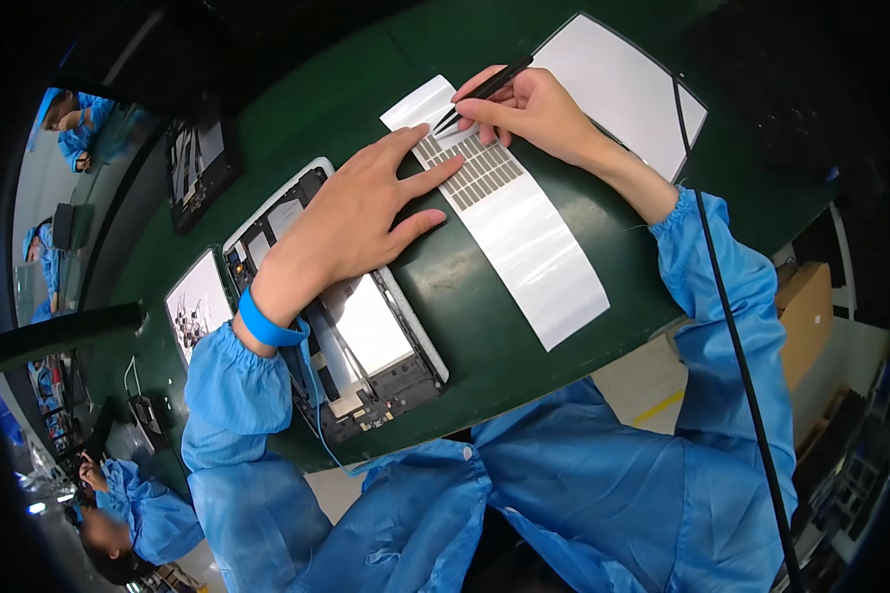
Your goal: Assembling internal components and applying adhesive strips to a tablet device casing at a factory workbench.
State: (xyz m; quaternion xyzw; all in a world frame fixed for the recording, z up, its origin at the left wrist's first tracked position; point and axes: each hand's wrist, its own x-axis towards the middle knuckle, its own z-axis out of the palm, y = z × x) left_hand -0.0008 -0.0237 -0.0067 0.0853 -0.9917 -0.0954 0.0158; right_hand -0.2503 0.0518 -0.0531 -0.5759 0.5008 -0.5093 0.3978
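The green bench carries an opened flat device, partly beneath the left hand. A white sheet slants to that hand's right, under its fingertips. The left hand is spread, grasping nothing; the right hand pinches black tweezers, tips beside the left index fingertip, near small grey strips.

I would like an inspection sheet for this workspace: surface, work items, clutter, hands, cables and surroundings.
Surface: dark green tabletop.
Work items: white label sheet with rows of grey stickers; opened tablet-like device at left.
Clutter: dark-edged white panel at upper right; picture sheet at far left.
Hands: left hand spread onto the label sheet; right hand holding black tweezers near the stickers.
Cables: blue wristband with thin cord; black cable at right.
Surroundings: people in blue; cardboard box.
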